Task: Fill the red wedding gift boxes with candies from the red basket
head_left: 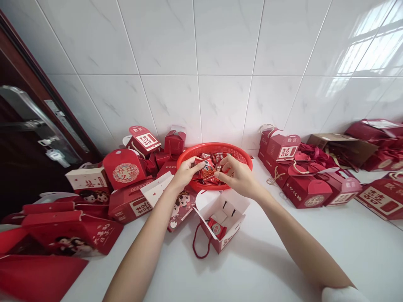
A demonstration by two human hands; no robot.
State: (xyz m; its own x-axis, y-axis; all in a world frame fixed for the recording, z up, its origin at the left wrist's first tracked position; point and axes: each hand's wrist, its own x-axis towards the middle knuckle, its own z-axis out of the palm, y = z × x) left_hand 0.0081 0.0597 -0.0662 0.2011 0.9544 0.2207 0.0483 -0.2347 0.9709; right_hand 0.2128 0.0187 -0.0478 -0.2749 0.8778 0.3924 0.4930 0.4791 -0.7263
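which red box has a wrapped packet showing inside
The open box with the dark red cord, in front of the red basket; a red packet shows inside, and I see none in the others.

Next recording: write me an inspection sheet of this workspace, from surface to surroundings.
Surface: smooth white tabletop.
Job's things: rounded red plastic mesh basket of red wrapped packets; open red-and-white cardboard box with dark red cord handle, small red packet inside.
Clutter: red cardboard gift boxes at left and right; open brown cardboard carton further right.
Grip: left hand touches a red printed square packet in the basket; right hand is at the basket, whether holding anything unclear.
Cables: nothing seen.
Surroundings: white marbled tile wall behind; dark door with keys at left.
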